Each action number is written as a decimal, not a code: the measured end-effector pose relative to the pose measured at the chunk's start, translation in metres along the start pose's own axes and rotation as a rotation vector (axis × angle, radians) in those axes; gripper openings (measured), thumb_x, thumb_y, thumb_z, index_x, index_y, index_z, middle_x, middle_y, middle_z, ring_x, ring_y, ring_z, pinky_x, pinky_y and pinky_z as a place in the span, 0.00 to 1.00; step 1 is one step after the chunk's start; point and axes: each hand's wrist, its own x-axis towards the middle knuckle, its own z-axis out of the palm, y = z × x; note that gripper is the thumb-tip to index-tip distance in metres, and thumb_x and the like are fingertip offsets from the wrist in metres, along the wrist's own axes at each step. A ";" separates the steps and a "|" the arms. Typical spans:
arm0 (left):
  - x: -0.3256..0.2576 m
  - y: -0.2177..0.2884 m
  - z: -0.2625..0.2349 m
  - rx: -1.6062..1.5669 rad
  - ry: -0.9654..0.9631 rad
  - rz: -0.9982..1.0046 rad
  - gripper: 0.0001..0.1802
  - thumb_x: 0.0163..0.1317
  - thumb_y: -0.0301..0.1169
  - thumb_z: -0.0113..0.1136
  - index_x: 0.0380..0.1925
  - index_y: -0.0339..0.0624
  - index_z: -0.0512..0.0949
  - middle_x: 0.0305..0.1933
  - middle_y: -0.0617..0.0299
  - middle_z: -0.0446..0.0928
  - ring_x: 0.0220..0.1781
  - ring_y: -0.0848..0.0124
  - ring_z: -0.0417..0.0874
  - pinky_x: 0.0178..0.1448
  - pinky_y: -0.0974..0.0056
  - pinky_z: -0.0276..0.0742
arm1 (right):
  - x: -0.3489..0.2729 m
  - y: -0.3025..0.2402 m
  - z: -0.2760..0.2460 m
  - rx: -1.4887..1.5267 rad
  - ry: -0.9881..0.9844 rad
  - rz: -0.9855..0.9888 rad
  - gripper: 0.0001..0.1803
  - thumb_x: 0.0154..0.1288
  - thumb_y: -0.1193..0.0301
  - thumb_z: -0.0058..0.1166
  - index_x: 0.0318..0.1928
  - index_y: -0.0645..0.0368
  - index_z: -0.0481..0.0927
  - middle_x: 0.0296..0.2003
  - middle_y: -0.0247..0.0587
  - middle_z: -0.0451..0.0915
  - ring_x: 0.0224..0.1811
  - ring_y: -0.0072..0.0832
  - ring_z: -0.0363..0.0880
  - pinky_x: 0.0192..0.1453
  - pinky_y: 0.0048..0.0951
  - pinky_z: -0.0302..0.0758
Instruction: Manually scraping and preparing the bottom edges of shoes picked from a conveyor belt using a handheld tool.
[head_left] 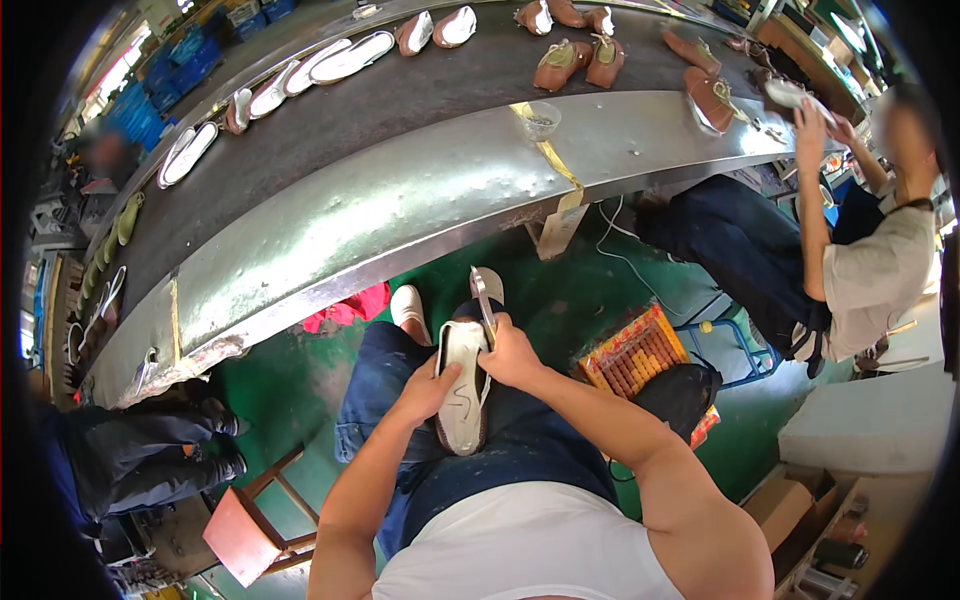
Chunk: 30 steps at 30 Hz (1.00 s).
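A shoe (460, 405) lies lengthwise over my lap, its pale underside facing up with a dark wavy line on it. My left hand (427, 390) is closed around the shoe's left side, thumb pressed on the pale face. At the shoe's upper right, my right hand (511, 357) grips a narrow silver metal tool (482, 300) that points away from me. The tool's exact kind is unclear, as my fingers cover its near part. It runs along the shoe's right edge; whether they touch I cannot tell.
Ahead curves a long dark conveyor belt (330, 120) with a metal edge (380, 180), carrying white, brown and green shoes. A co-worker (870, 240) sits at right, handling a shoe. A beaded seat (640, 355), a red cloth (347, 308) and a pink stool (240, 535) stand or lie around me.
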 end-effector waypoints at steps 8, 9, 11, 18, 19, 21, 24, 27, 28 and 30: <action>0.000 0.011 -0.003 -0.173 -0.099 -0.170 0.26 0.73 0.42 0.54 0.64 0.38 0.70 0.52 0.54 0.80 0.51 0.66 0.82 0.56 0.62 0.78 | 0.034 0.064 -0.001 0.589 -0.307 0.100 0.18 0.54 0.73 0.61 0.45 0.66 0.74 0.30 0.46 0.81 0.33 0.36 0.83 0.40 0.37 0.78; -0.001 0.014 -0.003 -0.137 -0.117 -0.202 0.29 0.72 0.43 0.54 0.66 0.37 0.68 0.54 0.48 0.80 0.51 0.60 0.83 0.58 0.60 0.77 | 0.032 0.051 -0.005 0.587 -0.319 0.099 0.18 0.54 0.73 0.61 0.45 0.66 0.74 0.30 0.46 0.81 0.33 0.36 0.83 0.40 0.37 0.78; -0.001 0.021 0.000 0.329 -0.003 -0.094 0.29 0.72 0.44 0.53 0.67 0.39 0.67 0.54 0.45 0.79 0.51 0.54 0.83 0.57 0.58 0.78 | 0.023 0.021 -0.018 0.124 -0.151 0.079 0.17 0.57 0.70 0.61 0.44 0.66 0.74 0.30 0.50 0.81 0.33 0.41 0.83 0.40 0.39 0.78; -0.023 0.024 0.007 0.546 0.339 0.112 0.17 0.68 0.39 0.53 0.41 0.36 0.82 0.29 0.38 0.79 0.37 0.44 0.84 0.44 0.48 0.78 | 0.033 0.036 -0.022 -0.014 -0.124 0.057 0.22 0.58 0.63 0.64 0.44 0.67 0.73 0.33 0.56 0.81 0.37 0.49 0.83 0.43 0.42 0.77; -0.025 0.029 0.002 0.499 0.229 0.130 0.16 0.66 0.36 0.52 0.42 0.36 0.82 0.29 0.38 0.79 0.36 0.45 0.84 0.44 0.50 0.78 | 0.032 0.036 -0.021 -0.030 -0.134 0.063 0.22 0.58 0.62 0.64 0.44 0.67 0.73 0.34 0.55 0.82 0.38 0.48 0.83 0.44 0.42 0.77; -0.022 0.032 -0.010 0.387 0.012 0.035 0.18 0.59 0.26 0.51 0.47 0.36 0.82 0.33 0.43 0.83 0.37 0.54 0.86 0.44 0.57 0.79 | 0.033 0.033 -0.023 -0.034 -0.144 0.059 0.22 0.58 0.62 0.64 0.44 0.67 0.73 0.35 0.55 0.82 0.38 0.48 0.83 0.44 0.42 0.77; -0.024 0.030 -0.013 0.075 -0.135 -0.078 0.28 0.57 0.21 0.49 0.61 0.41 0.74 0.45 0.56 0.81 0.41 0.68 0.83 0.41 0.67 0.77 | 0.025 0.027 -0.034 -0.038 -0.170 0.083 0.21 0.59 0.62 0.63 0.44 0.65 0.74 0.37 0.51 0.84 0.41 0.44 0.84 0.46 0.40 0.78; -0.030 0.022 -0.011 -0.292 -0.223 -0.131 0.38 0.56 0.18 0.51 0.71 0.43 0.63 0.57 0.60 0.77 0.51 0.72 0.79 0.48 0.69 0.76 | 0.013 0.036 -0.052 -0.035 -0.234 0.044 0.19 0.64 0.62 0.58 0.45 0.65 0.74 0.33 0.53 0.84 0.39 0.49 0.84 0.45 0.43 0.78; -0.035 0.016 -0.008 -0.501 -0.229 -0.122 0.43 0.56 0.18 0.53 0.75 0.44 0.57 0.63 0.57 0.73 0.59 0.70 0.77 0.57 0.67 0.75 | 0.004 0.033 -0.058 0.059 -0.297 0.068 0.17 0.65 0.63 0.56 0.45 0.65 0.74 0.32 0.53 0.83 0.37 0.49 0.84 0.44 0.42 0.78; -0.047 0.007 0.004 -0.380 -0.158 -0.059 0.46 0.56 0.19 0.57 0.76 0.43 0.52 0.67 0.56 0.69 0.64 0.68 0.72 0.64 0.65 0.70 | -0.015 -0.005 -0.082 0.061 -0.420 0.138 0.14 0.66 0.66 0.54 0.43 0.65 0.75 0.29 0.53 0.82 0.34 0.51 0.83 0.42 0.42 0.77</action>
